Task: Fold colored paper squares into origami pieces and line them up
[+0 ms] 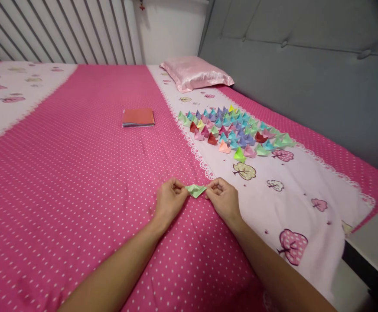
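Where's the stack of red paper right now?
In the head view, the paper stack lies on the pink bedspread, left of the folded pieces.

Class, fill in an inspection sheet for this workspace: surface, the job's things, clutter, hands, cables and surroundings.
Surface: bed sheet, pink with white dots, with a pale tree-printed band on the right.
Job's things: green paper piece, folded; many coloured folded pieces in rows on the pale band; paper stack with a red top, farther off.
Clutter: pink pillow at the far end.
Hands: left hand and right hand each pinch one end of the green paper piece.
Cables: nothing seen.
Surroundings: grey padded headboard on the right; slatted panel behind.
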### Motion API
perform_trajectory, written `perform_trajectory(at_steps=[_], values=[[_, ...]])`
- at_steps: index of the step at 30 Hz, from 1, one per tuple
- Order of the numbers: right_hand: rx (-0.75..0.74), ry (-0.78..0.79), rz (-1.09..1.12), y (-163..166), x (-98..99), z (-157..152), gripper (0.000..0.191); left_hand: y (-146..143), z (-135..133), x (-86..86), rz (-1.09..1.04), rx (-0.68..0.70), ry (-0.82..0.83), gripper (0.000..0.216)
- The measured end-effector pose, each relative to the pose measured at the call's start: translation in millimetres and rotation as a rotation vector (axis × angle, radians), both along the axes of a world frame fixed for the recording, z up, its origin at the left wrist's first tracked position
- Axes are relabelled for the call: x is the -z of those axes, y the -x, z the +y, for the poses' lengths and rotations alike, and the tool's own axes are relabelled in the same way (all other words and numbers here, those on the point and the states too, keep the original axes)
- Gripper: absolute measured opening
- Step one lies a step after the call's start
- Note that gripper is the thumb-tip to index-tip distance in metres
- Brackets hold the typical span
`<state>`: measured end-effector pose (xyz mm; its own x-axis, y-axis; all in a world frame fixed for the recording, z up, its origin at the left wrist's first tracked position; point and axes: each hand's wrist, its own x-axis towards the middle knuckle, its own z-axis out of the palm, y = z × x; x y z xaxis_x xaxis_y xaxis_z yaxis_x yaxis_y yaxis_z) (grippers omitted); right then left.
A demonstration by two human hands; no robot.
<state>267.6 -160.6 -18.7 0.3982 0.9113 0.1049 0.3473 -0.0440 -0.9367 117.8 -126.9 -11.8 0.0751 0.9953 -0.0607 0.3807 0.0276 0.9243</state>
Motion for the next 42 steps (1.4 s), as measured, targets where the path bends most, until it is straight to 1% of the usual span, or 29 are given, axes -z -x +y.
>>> perform_trajectory(at_steps=[5, 8, 11, 13, 15, 17, 19, 20, 25, 31, 38, 42], values=[[0.041, -0.035, -0.060, -1.0, -2.3, -2.4, 0.002, 0.2, -1.1, -5.1, 0.106, -0.027, -0.078, 0.003], [0.083, -0.046, -0.128, -0.5, -3.0, -3.7, 0.003, 0.5, -1.7, -5.5, 0.163, -0.037, -0.091, 0.004], [0.074, -0.054, -0.188, 0.8, -2.8, -4.7, 0.002, 0.2, -2.7, -5.5, 0.188, -0.026, -0.103, 0.005], [0.049, -0.100, -0.220, 1.9, -3.2, -6.2, 0.010, -0.1, -3.4, -5.4, 0.195, -0.021, -0.122, 0.004], [-0.043, -0.204, -0.262, 3.0, -4.6, -8.5, 0.024, -0.2, -4.2, -5.3, 0.196, -0.013, -0.147, 0.004], [-0.206, -0.326, -0.335, 4.1, -6.0, -11.0, 0.034, -0.3, -5.2, -5.2, 0.182, 0.020, -0.178, 0.004], [-0.334, -0.395, -0.410, 4.9, -6.4, -12.5, 0.035, -0.2, -6.1, -5.0, 0.166, 0.060, -0.213, 0.006], [-0.355, -0.410, -0.433, 5.0, -6.1, -12.7, 0.034, -0.2, -6.5, -4.8, 0.161, 0.074, -0.227, 0.006], [-0.275, -0.434, -0.418, 3.1, -2.9, -10.0, 0.019, -0.6, -7.2, -3.0, 0.164, 0.087, -0.241, 0.007], [-0.170, -0.343, -0.416, 1.9, -0.3, -9.1, 0.003, -0.1, -7.4, 0.4, 0.192, 0.126, -0.265, 0.009], [-0.096, -0.210, -0.482, -0.3, 6.2, -7.2, 0.009, 0.9, -5.7, 0.8, 0.279, 0.091, -0.273, 0.008], [-0.092, -0.210, -0.557, 0.9, 6.0, -8.3, 0.006, 0.9, -7.5, -1.4, 0.358, 0.126, -0.317, 0.008]])
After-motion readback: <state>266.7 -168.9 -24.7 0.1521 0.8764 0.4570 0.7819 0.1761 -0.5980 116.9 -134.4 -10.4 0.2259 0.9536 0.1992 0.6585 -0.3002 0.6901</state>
